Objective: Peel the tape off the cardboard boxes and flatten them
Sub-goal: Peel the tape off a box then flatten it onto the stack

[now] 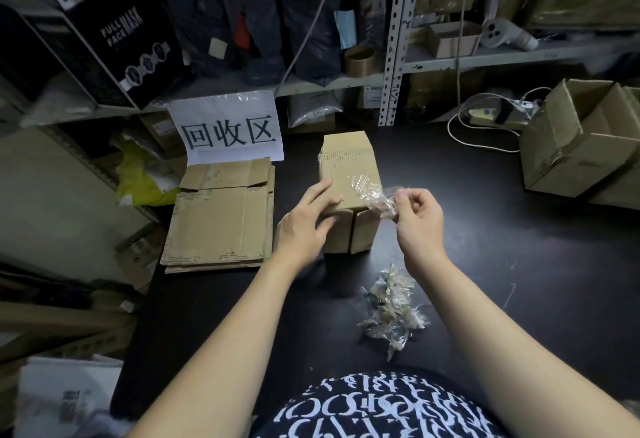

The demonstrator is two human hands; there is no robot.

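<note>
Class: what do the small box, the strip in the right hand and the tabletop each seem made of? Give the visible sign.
Small box: brown corrugated cardboard, matte; fluted ridges show where torn. Strip: clear plastic tape, glossy, crinkled. Tabletop: dark, smooth, faintly shiny; material unclear.

table surface (485, 230) is passable between upright box (349, 167) and open boxes (581, 147). flattened cardboard (221, 219) obstructs left, tape pile (391, 309) the front.

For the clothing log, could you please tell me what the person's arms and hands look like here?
The left hand and right hand wear no gloves, and I see no ring or watch. No sleeve shows on either arm within the frame. The top is dark with a white lettering pattern.
</note>
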